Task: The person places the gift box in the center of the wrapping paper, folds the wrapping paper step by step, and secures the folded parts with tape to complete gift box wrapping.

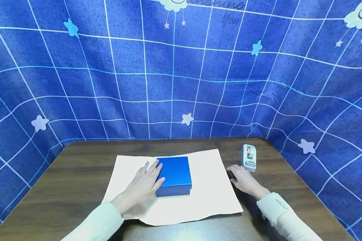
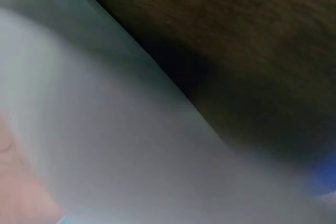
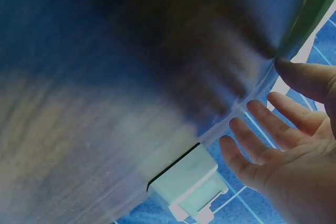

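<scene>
A blue lidded box sits on a sheet of white paper laid over the brown table. My left hand lies along the box's left side, its fingers extended and spread, with fingertips and thumb at the box edge. At the paper's right edge is my right hand, close beside a pale green tape dispenser. In the right wrist view the fingers of that hand are loosely bent and grip nothing, with the thumb tip right at the paper's edge. The left wrist view is mostly blocked by a blurred sleeve.
The wooden table extends left and right of the paper. Behind it hangs a blue curtain with white grid lines and stars, which also closes off both sides. The paper's front edge is slightly wavy.
</scene>
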Tool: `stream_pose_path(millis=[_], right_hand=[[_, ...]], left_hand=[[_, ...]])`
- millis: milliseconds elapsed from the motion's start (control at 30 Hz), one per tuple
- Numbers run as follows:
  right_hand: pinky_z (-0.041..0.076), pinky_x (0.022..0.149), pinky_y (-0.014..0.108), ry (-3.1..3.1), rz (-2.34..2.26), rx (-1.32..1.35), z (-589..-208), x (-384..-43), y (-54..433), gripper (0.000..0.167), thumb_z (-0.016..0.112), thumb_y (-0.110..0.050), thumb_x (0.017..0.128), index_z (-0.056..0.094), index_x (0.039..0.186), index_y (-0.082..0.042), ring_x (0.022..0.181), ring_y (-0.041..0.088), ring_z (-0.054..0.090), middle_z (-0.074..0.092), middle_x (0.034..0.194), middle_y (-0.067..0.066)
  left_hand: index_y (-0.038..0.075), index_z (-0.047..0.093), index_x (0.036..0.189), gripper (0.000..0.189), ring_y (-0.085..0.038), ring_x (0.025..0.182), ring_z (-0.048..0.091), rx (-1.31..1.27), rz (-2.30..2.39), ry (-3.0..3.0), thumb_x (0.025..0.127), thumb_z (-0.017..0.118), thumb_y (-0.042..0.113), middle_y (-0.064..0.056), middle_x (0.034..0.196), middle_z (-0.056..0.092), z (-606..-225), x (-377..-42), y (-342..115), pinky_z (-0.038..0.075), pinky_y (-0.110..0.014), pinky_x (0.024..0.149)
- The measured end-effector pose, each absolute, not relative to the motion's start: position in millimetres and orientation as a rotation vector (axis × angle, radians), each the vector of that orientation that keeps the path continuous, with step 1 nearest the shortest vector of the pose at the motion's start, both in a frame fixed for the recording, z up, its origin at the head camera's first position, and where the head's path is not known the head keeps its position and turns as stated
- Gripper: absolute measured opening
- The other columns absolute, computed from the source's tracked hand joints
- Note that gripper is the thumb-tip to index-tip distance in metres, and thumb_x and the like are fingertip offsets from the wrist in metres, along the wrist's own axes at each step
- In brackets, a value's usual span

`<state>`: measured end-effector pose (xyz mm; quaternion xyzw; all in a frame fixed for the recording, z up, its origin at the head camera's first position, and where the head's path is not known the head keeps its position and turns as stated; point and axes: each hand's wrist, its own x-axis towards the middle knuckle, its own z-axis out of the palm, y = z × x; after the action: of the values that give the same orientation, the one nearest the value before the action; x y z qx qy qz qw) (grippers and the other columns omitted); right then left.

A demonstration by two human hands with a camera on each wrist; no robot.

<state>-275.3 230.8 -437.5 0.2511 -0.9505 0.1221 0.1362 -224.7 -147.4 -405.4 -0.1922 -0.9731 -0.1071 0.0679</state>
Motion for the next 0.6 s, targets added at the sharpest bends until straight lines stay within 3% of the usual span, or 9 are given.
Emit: stream_pose_path(millis=[300, 600], right_hand=[[0.046, 0.075, 0.05, -2.787, 0.383, 0.718, -438.4, -279.1, 234.6, 0.022, 0.062, -0.011, 0.084, 0.061, 0.102, 0.002, 0.093, 0.035, 0.057, 0.061, 0.104, 0.017], [0.046, 0.083, 0.046, -2.683, 0.589, 0.857, -437.8, -283.2, 226.1, 0.018, 0.048, -0.007, 0.092, 0.063, 0.099, 0.001, 0.094, 0.032, 0.061, 0.065, 0.099, 0.015]], left_hand=[[0.002, 0.035, 0.139, 0.057, -0.046, 0.134, 0.021, -0.586, -0.314, -2.929, 0.096, 0.038, 0.04, -0.017, 0.148, 0.029, -401.7, -223.0, -146.2, 0.021, -0.058, 0.106], [0.003, 0.035, 0.14, 0.06, -0.042, 0.136, 0.02, -0.599, -0.329, -2.927, 0.095, 0.039, 0.043, -0.017, 0.148, 0.028, -404.5, -223.7, -148.0, 0.022, -0.057, 0.106]])
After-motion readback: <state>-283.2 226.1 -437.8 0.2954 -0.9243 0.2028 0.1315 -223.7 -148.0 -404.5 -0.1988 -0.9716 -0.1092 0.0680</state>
